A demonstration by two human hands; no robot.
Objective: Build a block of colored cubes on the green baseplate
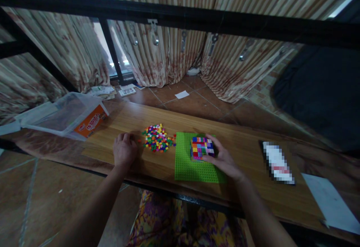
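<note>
On the green studded baseplate [187,170] stands a square block of small toy bricks [201,150] in many colours. My right hand [223,160] is closed round its right side, thumb at the near edge and fingers at the far edge. Left of the plate, a loose pile of small toy bricks [157,138] lies on the wooden table. My left hand [123,149] rests on the table just left of this pile, its fingers curled under and closed. Whatever those fingers hold, if anything, is hidden.
A clear plastic box [66,112] with an orange label stands at the table's left end. To the right lie a blurred-out phone-shaped object [278,162] and a white sheet [332,202]. A black metal rail [180,14] crosses in front of the curtains beyond the table.
</note>
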